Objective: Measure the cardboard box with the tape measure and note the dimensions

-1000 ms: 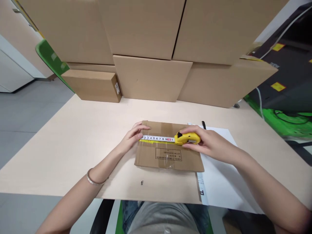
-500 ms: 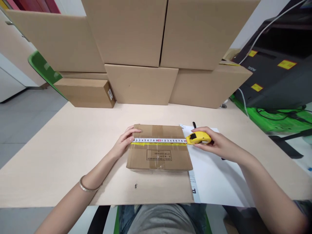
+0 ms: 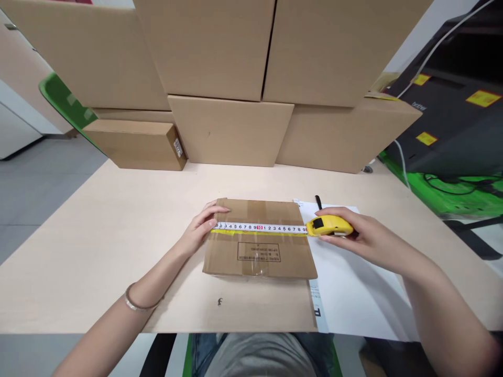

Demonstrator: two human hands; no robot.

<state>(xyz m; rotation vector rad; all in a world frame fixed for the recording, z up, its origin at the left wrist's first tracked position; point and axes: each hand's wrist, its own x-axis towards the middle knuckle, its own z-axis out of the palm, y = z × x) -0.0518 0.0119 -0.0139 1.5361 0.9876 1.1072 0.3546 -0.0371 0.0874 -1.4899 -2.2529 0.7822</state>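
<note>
A flat, taped cardboard box (image 3: 231,264) lies on the table in front of me, with a printed label frame on its top. Across it stretches the white and yellow blade of a tape measure (image 3: 329,225). My right hand (image 3: 353,229) grips the yellow case just past the box's right edge. At the left edge, my left hand (image 3: 205,222) pinches the blade's end with the thumb, and its fingers rest on the box top. White paper (image 3: 353,293) lies partly under the box and below my right hand. A black pen (image 3: 318,202) pokes out beyond that hand.
Large cardboard boxes (image 3: 231,131) are stacked along the table's back. A smaller box (image 3: 133,144) stands at the back left. To the right, a dark printer (image 3: 451,120) with yellow stickers sits on a green surface (image 3: 444,193), with cables around it.
The view has shifted slightly. My right hand and the tape case appear a little farther right, with the blade still across the box. My left hand keeps its place at the left edge.
</note>
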